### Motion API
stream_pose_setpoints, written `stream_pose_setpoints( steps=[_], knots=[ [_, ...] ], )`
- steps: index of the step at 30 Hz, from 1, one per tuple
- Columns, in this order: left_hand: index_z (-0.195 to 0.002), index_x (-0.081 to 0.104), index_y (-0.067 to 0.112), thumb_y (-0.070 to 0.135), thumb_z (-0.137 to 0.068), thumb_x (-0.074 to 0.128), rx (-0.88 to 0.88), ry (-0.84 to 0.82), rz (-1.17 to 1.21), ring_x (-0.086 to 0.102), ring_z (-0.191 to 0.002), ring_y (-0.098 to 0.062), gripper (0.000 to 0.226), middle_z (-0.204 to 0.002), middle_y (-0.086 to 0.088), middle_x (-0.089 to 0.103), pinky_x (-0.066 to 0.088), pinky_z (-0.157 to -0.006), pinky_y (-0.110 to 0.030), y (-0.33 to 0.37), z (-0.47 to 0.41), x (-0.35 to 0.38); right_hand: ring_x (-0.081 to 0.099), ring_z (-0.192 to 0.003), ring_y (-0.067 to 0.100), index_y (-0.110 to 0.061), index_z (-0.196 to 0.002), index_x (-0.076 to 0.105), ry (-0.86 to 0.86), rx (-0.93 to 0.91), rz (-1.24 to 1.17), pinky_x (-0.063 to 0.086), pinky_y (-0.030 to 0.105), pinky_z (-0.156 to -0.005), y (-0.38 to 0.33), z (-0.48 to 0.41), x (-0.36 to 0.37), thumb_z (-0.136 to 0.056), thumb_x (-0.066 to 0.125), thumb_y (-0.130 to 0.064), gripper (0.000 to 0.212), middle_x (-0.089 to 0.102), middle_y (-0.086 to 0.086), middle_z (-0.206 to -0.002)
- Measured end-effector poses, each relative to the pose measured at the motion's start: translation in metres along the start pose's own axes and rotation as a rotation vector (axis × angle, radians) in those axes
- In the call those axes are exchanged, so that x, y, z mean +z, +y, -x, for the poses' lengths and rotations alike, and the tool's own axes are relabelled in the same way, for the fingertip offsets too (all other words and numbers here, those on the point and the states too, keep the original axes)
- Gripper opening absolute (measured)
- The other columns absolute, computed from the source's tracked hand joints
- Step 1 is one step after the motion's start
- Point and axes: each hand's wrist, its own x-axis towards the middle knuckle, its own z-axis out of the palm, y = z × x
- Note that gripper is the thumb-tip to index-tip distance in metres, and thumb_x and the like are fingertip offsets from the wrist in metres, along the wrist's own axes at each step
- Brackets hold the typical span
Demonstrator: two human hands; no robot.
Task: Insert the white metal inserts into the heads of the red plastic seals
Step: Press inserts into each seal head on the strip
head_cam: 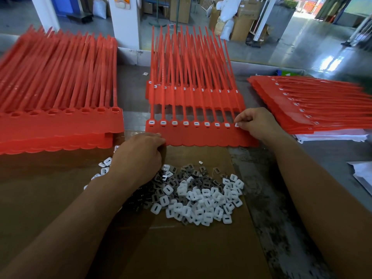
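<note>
The left stack [60, 121] of seals sits unfilled; the right pile [298, 105] looks filled. On the middle sheet [201, 136], beyond the loose inserts [201, 198], nearly every head shows white. The left hand [141, 156] curls at its corner, grip unclear; the right hand [255, 123] pinches the last insert [237, 125].

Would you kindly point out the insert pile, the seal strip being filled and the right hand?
insert pile [201, 196]: head view, middle of the white heap.
seal strip [201, 136]: head view, bare red band below the heads.
right hand [256, 123]: head view, back of the hand.
</note>
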Motion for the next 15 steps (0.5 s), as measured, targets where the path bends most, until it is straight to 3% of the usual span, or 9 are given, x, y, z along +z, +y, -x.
stream_pose_setpoints(
  steps=[3, 7, 11, 15],
  knots=[
    [-0.124, 0.058, 0.017, 0.006, -0.088, 0.042, 0.0, 0.001, 0.001, 0.042, -0.127, -0.017, 0.041, -0.139, 0.003, 0.047, 0.035, -0.103, -0.032, 0.0, 0.0, 0.0, 0.047, -0.061, 0.004, -0.001, -0.096, 0.067, -0.052, 0.023, -0.024, 0.037, 0.008, -0.051, -0.001, -0.001, -0.003, -0.085, 0.06, 0.002, 0.013, 0.058, 0.001, -0.072],
    [-0.126, 0.056, 0.018, 0.005, -0.088, 0.042, -0.004, 0.0, -0.002, 0.042, -0.128, -0.017, 0.042, -0.14, 0.004, 0.045, 0.035, -0.103, -0.033, 0.0, 0.0, 0.0, 0.053, -0.076, 0.014, -0.007, -0.093, 0.068, -0.097, 0.055, -0.004, 0.041, 0.021, -0.061, -0.003, -0.005, -0.005, -0.084, 0.062, -0.001, 0.012, 0.061, 0.006, -0.083],
    [-0.127, 0.055, 0.018, 0.006, -0.089, 0.041, -0.008, -0.004, -0.008, 0.042, -0.128, -0.017, 0.042, -0.141, 0.004, 0.044, 0.034, -0.103, -0.033, 0.0, 0.0, 0.0, 0.055, -0.079, 0.011, -0.013, -0.088, 0.07, -0.03, 0.072, -0.02, 0.041, 0.019, -0.065, -0.002, -0.008, -0.003, -0.079, 0.068, -0.002, 0.014, 0.062, 0.002, -0.08],
    [-0.126, 0.055, 0.017, 0.006, -0.089, 0.041, -0.003, -0.004, -0.013, 0.042, -0.127, -0.017, 0.041, -0.141, 0.003, 0.044, 0.035, -0.103, -0.034, 0.0, 0.001, 0.0, 0.06, -0.084, 0.012, -0.015, -0.09, 0.071, -0.014, 0.129, -0.028, 0.046, 0.026, -0.085, -0.003, -0.012, -0.003, -0.072, 0.073, -0.001, 0.023, 0.065, 0.0, -0.084]
  ],
)
